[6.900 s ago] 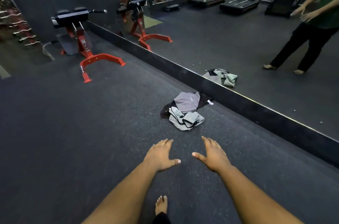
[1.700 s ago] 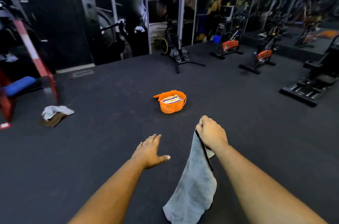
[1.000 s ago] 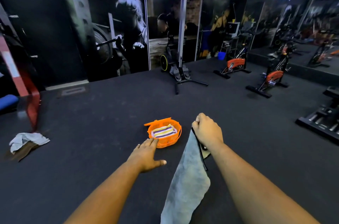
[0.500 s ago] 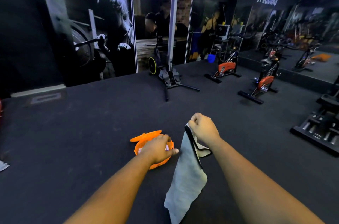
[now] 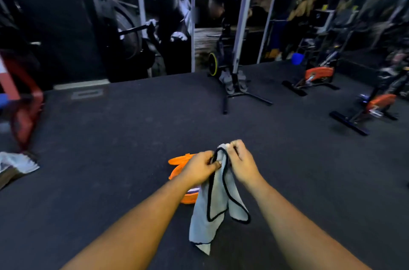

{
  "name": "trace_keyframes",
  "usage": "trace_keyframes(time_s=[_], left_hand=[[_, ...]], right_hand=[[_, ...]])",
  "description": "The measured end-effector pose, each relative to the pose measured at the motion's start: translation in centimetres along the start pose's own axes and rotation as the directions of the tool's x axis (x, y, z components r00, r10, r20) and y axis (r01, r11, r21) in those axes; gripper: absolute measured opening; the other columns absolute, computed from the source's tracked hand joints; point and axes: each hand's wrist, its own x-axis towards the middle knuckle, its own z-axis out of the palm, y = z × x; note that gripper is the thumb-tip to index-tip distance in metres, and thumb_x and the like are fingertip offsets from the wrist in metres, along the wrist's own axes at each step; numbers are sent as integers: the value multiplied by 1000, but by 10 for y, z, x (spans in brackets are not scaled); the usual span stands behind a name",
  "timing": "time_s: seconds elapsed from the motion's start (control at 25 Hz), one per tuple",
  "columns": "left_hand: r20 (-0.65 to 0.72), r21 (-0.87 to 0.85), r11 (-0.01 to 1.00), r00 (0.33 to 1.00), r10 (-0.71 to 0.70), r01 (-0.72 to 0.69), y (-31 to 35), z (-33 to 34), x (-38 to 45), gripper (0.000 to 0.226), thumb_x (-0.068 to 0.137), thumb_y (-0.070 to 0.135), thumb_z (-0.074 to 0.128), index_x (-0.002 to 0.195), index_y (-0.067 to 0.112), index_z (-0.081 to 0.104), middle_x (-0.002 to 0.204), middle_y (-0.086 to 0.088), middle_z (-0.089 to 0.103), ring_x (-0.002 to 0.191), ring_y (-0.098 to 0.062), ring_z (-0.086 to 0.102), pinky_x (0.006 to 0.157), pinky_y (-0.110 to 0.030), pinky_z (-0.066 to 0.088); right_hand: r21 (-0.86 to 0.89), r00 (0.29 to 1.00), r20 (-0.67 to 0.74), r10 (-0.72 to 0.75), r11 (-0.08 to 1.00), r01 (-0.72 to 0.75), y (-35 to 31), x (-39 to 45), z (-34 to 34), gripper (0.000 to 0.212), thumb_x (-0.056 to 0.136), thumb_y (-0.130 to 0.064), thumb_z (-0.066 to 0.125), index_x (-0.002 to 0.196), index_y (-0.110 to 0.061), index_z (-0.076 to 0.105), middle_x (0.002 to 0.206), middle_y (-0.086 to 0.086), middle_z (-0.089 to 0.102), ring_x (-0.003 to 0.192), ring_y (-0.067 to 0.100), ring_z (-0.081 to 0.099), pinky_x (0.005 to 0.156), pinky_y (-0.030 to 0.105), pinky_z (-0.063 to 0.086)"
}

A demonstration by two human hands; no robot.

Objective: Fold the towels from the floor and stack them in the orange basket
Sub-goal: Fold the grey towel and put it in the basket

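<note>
**A:** Which step of the task is this?

**B:** Judging by the pose, the start of a fold. A person stands on a dark gym floor (image 5: 124, 141) and holds a grey towel (image 5: 212, 205) up in front of them with both hands. The left hand (image 5: 199, 169) and right hand (image 5: 242, 163) sit close together at the towel's top edge, fingers curled and pinching the cloth, so both have a firm hold of it.

**A:** Where is the basket?

**B:** The orange basket (image 5: 179, 170) is on the floor directly beneath the hands, mostly hidden behind the left forearm and the hanging towel. A sliver of striped cloth shows inside it, probably a towel already stacked.

**A:** What does the towel look like?

**B:** Pale grey with thin black piping round the edge. It hangs limp and bunched, draping in loose loops with one corner pointing down. It is not yet flat or squared.

**A:** What does the next move call for?

**B:** Likely sliding the hands apart along the top edge to find two corners, so the cloth opens out before being folded in half.

**A:** Anything else to fold?

**B:** Another crumpled pale towel (image 5: 16, 162) lies on the floor at the far left, well apart from the basket. Exercise bikes (image 5: 318, 77) stand at the right in the background.
</note>
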Motion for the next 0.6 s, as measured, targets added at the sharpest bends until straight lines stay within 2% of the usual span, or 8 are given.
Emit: trace_keyframes(time_s=[0.08, 0.12, 0.2, 0.24, 0.32, 0.4, 0.48, 0.6], left_hand=[[-73, -65, 996, 996, -58, 54, 5, 4, 18, 14, 100, 24, 61, 86, 24, 60, 77, 10, 63, 77, -16, 60, 70, -36, 45], [-113, -106, 991, 989, -94, 82, 7, 5, 25, 10, 102, 25, 58, 93, 23, 63, 85, 8, 68, 84, -16, 64, 74, -36, 49], [-180, -129, 983, 972, -150, 128, 4, 2, 33, 15, 106, 29, 53, 95, 22, 61, 90, 5, 68, 88, -18, 65, 79, -37, 50], [-197, -119, 982, 966, -167, 146, 0, 1, 36, 19, 106, 31, 51, 91, 22, 58, 87, 5, 65, 87, -19, 63, 80, -38, 50], [-230, -12, 987, 960, -162, 163, -12, -4, 40, 22, 107, 29, 50, 89, 19, 58, 90, 2, 62, 92, -23, 62, 83, -40, 49], [-289, 122, 974, 946, -147, 189, -29, -11, 38, 19, 105, 20, 50, 110, 15, 68, 109, -1, 65, 106, -22, 61, 92, -38, 50], [-390, 40, 963, 891, -231, 267, -39, -18, 37, 31, 103, 11, 48, 124, 18, 69, 111, 5, 66, 104, -18, 62, 88, -33, 50], [-431, -152, 919, 812, -393, 364, -60, -34, 44, 21, 103, 12, 48, 105, 16, 69, 93, 0, 67, 94, -27, 65, 75, -34, 47]], right_hand=[[2, 993, 112, -43, 999, 43, 18, 10, 5, 44, 88, -61, 65, 106, -24, 52, 96, -9, 60, 83, -1, 57, 71, 29, 46], [-70, 984, 169, -59, 995, 72, 28, 14, 7, 47, 84, -64, 67, 111, -29, 52, 102, -12, 60, 89, 0, 58, 73, 29, 48], [-175, 979, 187, -78, 978, 111, 43, 28, 6, 15, 91, -48, 67, 98, -46, 55, 89, -17, 59, 80, 1, 59, 66, 33, 45], [-161, 980, 180, -89, 980, 118, 48, 39, 2, 21, 96, -35, 64, 86, -50, 53, 76, -16, 58, 70, 1, 57, 62, 33, 40], [-66, 986, 146, -77, 994, 87, 57, 62, -2, 37, 100, -16, 56, 76, -44, 50, 67, -11, 55, 62, 1, 53, 63, 33, 38], [-7, 995, 95, -37, 999, 38, 55, 82, -5, 30, 102, -13, 50, 78, -32, 49, 70, -6, 55, 65, 5, 53, 67, 40, 43], [-155, 994, 100, -47, 986, 62, 57, 98, -7, 17, 105, -28, 49, 88, -26, 51, 76, 0, 61, 72, 20, 58, 67, 44, 47], [-439, 920, 368, -136, 847, 301, 58, 116, -20, 37, 96, -62, 52, 95, -26, 47, 78, -2, 62, 73, 25, 59, 64, 43, 46]])
